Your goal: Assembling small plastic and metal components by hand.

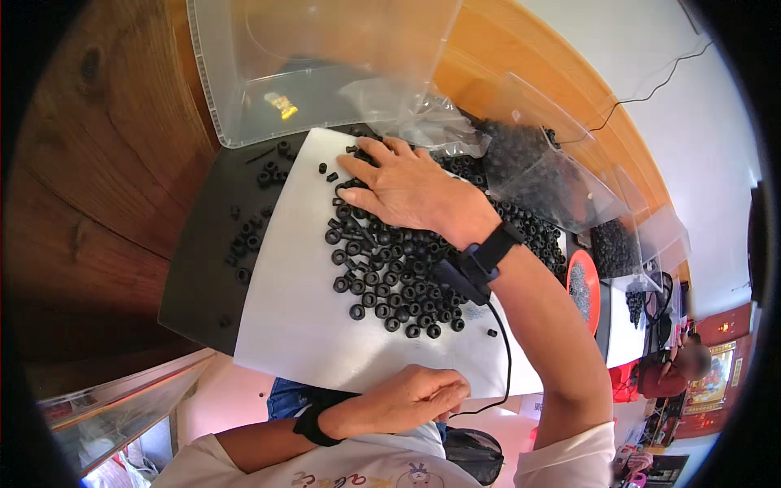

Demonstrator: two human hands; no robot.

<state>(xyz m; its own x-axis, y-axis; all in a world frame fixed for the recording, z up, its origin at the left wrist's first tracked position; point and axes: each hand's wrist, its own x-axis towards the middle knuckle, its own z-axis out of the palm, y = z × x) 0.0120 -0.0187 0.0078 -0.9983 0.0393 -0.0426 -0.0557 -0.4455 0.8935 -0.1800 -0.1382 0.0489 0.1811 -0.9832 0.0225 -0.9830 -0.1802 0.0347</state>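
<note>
while the right hand (408,189) lies palm down over the far part of a spread of small black pieces (395,281), its fingers are parted and well extended, and whether anything sits under them cannot be told. the left hand (403,400) rests at the near edge of the white board (281,305), its fingers curled inward toward the thumb; it is not possible to tell if they hold something. the black pieces, many of them ring-shaped, cover the middle and far right of the board, with a few loose ones at its far left. more lie on the dark mat (195,281) left of the board. at the far left stands a clear bin (210,102) with a small yellow wrapper (282,106) in it, and a crumpled clear bag (435,126) lies just to its right. farther right are clear containers (569,180) of black pieces and an orange-red bowl (595,281) of small grey bits.
</note>
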